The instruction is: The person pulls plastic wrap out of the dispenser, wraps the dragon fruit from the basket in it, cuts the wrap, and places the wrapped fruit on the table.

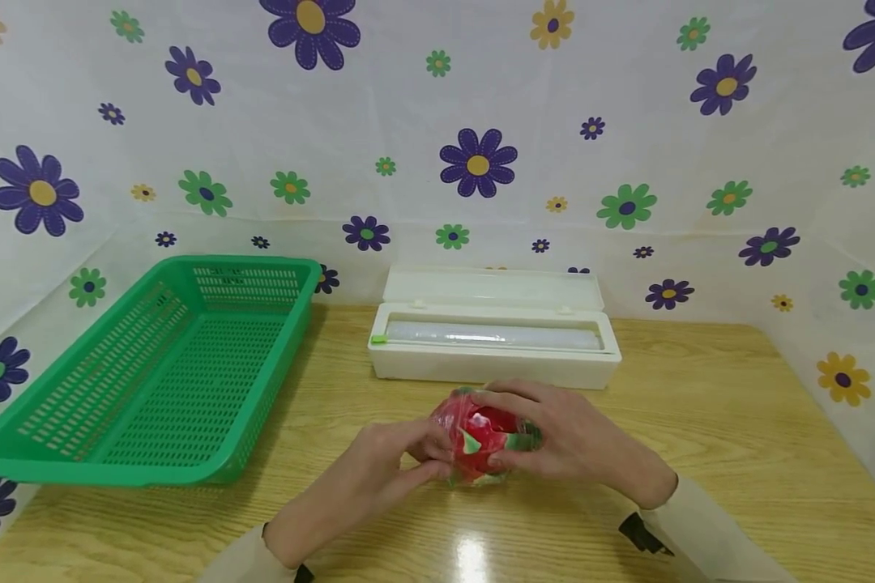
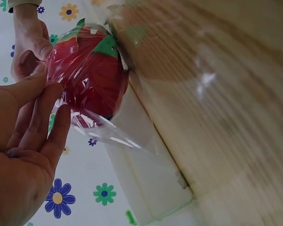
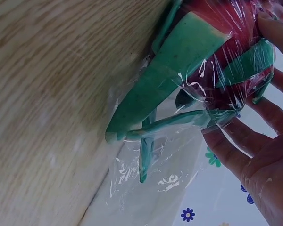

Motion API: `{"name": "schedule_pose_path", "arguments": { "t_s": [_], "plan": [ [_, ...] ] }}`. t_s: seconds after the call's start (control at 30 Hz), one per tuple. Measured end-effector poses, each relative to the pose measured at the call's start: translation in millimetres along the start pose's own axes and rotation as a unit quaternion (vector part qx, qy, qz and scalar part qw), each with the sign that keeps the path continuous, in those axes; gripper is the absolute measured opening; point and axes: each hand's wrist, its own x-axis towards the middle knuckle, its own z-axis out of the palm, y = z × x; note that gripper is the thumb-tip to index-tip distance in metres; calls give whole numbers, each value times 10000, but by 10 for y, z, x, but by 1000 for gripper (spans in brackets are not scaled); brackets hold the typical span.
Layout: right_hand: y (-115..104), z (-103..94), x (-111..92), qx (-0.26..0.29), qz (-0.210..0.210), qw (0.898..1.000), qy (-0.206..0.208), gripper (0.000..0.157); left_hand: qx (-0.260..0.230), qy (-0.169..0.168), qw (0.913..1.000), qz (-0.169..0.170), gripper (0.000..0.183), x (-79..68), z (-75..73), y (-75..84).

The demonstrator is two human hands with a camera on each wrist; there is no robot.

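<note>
A red dragon fruit [image 1: 481,444] with green scales sits between both hands, wrapped in clear cling film [image 2: 115,132]. With thumb and fingertips my left hand [image 1: 386,457] pinches the film at the fruit's left side. A loose, wrinkled flap of film hangs off the fruit near those fingers in the left wrist view. On the opposite side my right hand [image 1: 565,425] grips the fruit, its fingers spread around it. Long green scales [image 3: 165,77] stick out under the film in the right wrist view. The fruit is held low over the wooden table [image 1: 729,453].
Behind the hands stands a white cling film box [image 1: 481,366], its lid [image 1: 492,289] raised and a film roll [image 1: 496,334] inside. A green cutter tab [image 1: 379,339] is at its left end. A green plastic basket [image 1: 251,429] stands left. Flower-patterned cloth [image 1: 408,105] hangs behind.
</note>
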Motion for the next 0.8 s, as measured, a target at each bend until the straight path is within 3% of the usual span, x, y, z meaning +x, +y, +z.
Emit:
{"name": "schedule_pose_path", "arguments": {
  "t_s": [0.1, 0.2, 0.33, 0.4, 0.47, 0.57, 0.67, 0.8],
  "plan": [
    [4, 4, -1, 46, 7, 10000, 37, 68, 38, 144, 9998, -139, 23, 24, 42, -31],
    [4, 6, -2, 67, 42, 10000, 37, 69, 215, 322, 9981, -483, 29, 45, 86, -35],
    [3, 3, -2, 26, 76, 10000, -33, 68, 1027, 649, 9873, -1022, 41, 79, 132, -3],
    [2, -1, -1, 14, 73, 9999, -78, 68, 1705, 816, 9738, -1266, 51, 101, 136, 8],
    [3, -9, 0, 39, 80, 9999, -98, 69, 2477, 871, 9522, -1558, 66, 126, 125, 4],
    [7, -19, -3, 51, 94, 9999, -103, 70, 3072, 555, 9236, -2226, 98, 150, 83, -23],
    [10, -21, -7, 45, 110, 9999, -112, 70, 2572, -117, 9163, -3068, 115, 148, 19, -59],
    [18, -8, -9, 58, 95, 9999, -97, 70, 1256, -657, 9119, -3851, 97, 122, -80, -103]
  ]
}}
